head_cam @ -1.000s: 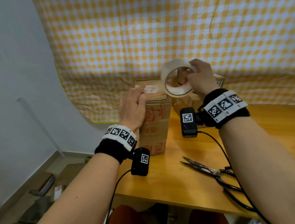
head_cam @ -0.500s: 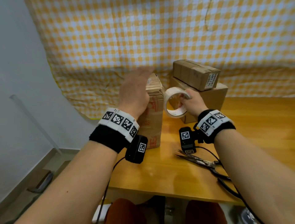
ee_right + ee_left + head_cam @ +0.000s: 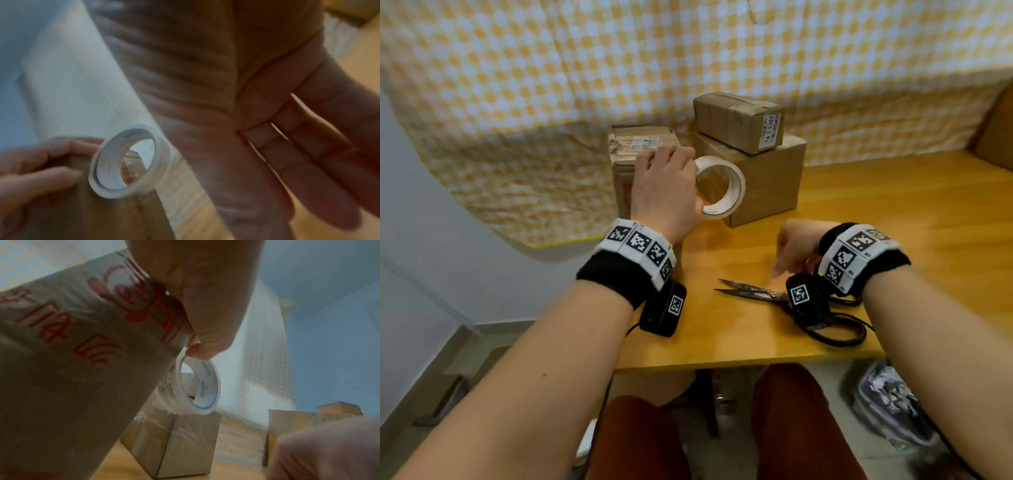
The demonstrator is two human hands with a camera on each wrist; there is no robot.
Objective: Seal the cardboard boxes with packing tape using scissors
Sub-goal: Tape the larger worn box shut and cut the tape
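Label: small top box (image 3: 739, 121) is showing "7433305" (rest too blurry).
L hand (image 3: 666, 188): is gripping tape roll (image 3: 720, 186) beside printed box (image 3: 625, 161).
R hand (image 3: 796, 248): is hovering w/ relaxed fingers, holding nothing, just above scissors (image 3: 756, 294) on counter (image 3: 893, 212).

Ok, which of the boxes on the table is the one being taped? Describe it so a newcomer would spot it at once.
Start at the wooden table in front of the checked yellow cloth. Three boxes sit at its far left; two are stacked, the small box on the bigger box. The one being taped is the tall box left of that stack, with red print, where the left hand holds the tape roll.
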